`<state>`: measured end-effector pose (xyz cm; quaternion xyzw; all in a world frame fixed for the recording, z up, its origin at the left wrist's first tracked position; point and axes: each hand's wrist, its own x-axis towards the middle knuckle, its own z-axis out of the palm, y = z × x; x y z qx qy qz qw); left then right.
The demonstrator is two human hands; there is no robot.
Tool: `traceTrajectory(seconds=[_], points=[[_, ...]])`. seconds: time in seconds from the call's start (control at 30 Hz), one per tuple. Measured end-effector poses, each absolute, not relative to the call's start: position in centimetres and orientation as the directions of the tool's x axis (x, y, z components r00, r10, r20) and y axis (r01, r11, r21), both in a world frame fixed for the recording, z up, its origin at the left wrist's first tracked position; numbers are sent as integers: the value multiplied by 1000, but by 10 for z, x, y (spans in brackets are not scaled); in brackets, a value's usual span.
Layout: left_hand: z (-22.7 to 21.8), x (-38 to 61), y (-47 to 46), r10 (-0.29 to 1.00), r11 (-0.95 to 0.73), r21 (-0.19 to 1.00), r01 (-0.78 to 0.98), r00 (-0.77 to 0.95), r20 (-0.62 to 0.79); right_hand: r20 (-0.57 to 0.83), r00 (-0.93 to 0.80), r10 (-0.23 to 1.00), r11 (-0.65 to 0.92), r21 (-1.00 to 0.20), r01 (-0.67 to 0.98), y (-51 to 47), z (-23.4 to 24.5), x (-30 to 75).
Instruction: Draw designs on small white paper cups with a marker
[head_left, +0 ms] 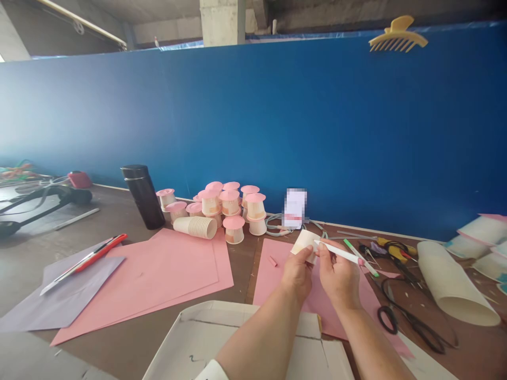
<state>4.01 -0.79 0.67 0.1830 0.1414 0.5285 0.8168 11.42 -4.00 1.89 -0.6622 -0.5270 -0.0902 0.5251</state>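
My left hand (297,272) pinches a small cream paper cup (304,241) held on its side above a pink paper sheet (317,301). My right hand (336,274) grips a white pen (340,254) with a pink end, its tip at the cup's wall. Both hands are closed. A cluster of several finished cups with pink round tops (233,203) stands behind, and a stack of plain cups (196,227) lies on its side next to them.
Large pink sheets (158,274) and a grey sheet (59,295) with a red-handled knife (85,258) lie left. A black flask (143,196) stands by the blue wall. Scissors (412,316), pens, a tall cup stack (451,285) sit right. A white box (190,338) is nearest me.
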Motion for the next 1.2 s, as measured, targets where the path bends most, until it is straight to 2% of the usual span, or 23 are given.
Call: traceTrajectory(seconds=[1.2], points=[[8, 41, -9, 910, 412, 416, -811, 392, -137, 671, 396, 626, 89, -567, 819, -42, 21, 111]])
